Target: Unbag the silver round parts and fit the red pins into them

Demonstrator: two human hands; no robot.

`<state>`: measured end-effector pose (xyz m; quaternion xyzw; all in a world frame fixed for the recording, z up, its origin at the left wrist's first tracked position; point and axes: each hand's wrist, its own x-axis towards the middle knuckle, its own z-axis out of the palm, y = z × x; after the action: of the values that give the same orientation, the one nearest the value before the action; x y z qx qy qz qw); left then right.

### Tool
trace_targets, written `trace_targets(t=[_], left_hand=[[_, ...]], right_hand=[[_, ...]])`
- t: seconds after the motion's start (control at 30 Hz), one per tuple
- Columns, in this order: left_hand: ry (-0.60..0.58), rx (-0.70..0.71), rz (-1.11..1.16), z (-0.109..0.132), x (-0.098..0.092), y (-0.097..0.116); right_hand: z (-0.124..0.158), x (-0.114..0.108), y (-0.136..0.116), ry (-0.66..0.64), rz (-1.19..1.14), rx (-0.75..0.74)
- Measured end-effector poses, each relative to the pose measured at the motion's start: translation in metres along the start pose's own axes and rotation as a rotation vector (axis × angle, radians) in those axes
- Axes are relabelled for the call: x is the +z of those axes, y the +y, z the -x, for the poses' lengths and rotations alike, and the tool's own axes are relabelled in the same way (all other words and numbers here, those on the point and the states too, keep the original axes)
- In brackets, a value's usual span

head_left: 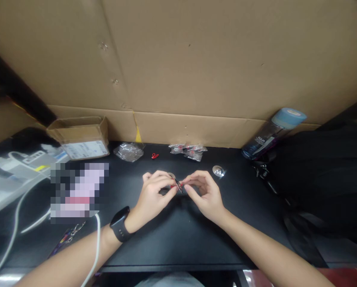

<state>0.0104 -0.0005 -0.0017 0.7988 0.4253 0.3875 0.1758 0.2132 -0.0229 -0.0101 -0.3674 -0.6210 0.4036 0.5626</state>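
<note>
At the middle of the black table [172, 239], both hands meet over a small round metal disc [178, 185] seen nearly edge-on, with bits of red cord at its centre. The thumb and fingers of my left hand [158, 190] pinch the disc from its left side. From the right, my right hand [205, 193] closes thumb and fingertips on the red cord [182, 184]. Part of another round piece [171, 175] shows behind my left fingers. A shiny domed disc [218, 171] with small holes lies beyond my right hand. A loose red cord loop [154, 156] lies behind my left hand.
Several clear packets [190, 150] and a crumpled plastic bag [129, 152] lie along the cardboard wall [196, 71]. An open carton [84, 137], a power strip [19, 175] and white cables [98, 235] are left. A bottle [271, 135] and black bag [322, 179] stand right.
</note>
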Motion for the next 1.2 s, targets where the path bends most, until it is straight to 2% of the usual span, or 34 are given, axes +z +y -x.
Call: trace_targets(t=[0.3,0.5,0.7,0.9,1.2], left_hand=[[0.021,0.103,0.004,0.001,0.001,0.0],[0.001,0.063,0.049,0.001,-0.003,0.005],[-0.072,0.037,0.163,0.003,0.001,0.003],[-0.059,0.072,0.192,0.003,0.004,0.004],[-0.089,0.105,0.173,0.001,0.001,0.0]], right_hand=[[-0.004,-0.004,0.0,-0.064,0.173,0.006],[-0.005,-0.007,-0.001,-0.162,0.257,0.056],[-0.003,-0.006,0.002,-0.153,0.216,0.051],[-0.003,-0.004,0.002,-0.154,0.223,0.028],[-0.009,-0.016,0.001,-0.151,0.311,-0.02]])
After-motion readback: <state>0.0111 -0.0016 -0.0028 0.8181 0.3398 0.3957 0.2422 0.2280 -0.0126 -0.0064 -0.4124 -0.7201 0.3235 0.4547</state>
